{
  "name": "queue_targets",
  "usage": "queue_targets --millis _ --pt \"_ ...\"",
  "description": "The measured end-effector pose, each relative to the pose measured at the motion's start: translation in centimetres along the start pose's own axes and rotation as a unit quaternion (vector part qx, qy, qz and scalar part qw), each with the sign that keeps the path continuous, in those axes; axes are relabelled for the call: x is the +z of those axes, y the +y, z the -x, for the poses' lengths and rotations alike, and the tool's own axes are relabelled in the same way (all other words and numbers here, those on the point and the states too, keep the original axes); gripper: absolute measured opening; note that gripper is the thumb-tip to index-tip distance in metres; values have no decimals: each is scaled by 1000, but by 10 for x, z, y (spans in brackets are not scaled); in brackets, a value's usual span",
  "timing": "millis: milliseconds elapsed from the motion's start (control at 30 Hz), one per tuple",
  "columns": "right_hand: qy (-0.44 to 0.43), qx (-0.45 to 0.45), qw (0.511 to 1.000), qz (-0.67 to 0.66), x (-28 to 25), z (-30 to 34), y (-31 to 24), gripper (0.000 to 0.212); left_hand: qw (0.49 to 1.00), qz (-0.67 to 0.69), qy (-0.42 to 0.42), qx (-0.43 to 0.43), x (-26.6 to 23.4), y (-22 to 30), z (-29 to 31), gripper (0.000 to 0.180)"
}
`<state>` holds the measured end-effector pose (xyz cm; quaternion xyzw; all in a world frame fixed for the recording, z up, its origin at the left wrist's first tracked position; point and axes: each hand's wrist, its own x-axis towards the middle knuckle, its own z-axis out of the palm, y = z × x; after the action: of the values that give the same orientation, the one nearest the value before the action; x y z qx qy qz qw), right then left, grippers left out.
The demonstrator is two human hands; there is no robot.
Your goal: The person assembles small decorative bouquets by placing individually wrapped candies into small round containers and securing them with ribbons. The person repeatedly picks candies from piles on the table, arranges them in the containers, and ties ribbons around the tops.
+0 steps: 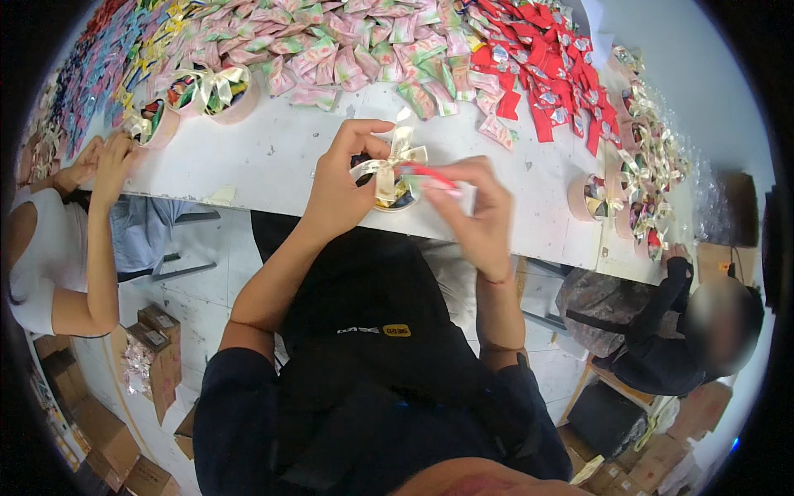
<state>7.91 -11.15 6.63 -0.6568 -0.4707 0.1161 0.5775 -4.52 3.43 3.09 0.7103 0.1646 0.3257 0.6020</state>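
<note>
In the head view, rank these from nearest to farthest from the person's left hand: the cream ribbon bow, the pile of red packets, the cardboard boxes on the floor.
From the left hand:
1. Cream ribbon bow, at its fingertips, right of it.
2. Pile of red packets, up the table to the right.
3. Cardboard boxes, on the floor, lower left.

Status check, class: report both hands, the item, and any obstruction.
Left hand pinching ribbon bow. Right hand gripping red strip. Small round box between them. Nothing blocking.

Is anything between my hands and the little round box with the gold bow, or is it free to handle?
Nothing visible is in the way. The left hand already touches the gold bow on the small round box, and the right hand holds a red-trimmed strip against it. The white table around it is bare.
</note>
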Motion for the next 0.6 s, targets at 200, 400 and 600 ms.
queue_targets --millis 200,400,600 --pt "-84 -51 991 86 7 1 17 8 996 71 -46 -32 -8 -1 -2 41" --pt "-41 40 992 109 22 3 9 12 1000 19 -25 5 1 4 -1 51" --pt "85 -6 994 63 42 0 14 16 1000 6 10 10 9 -1 9 57"
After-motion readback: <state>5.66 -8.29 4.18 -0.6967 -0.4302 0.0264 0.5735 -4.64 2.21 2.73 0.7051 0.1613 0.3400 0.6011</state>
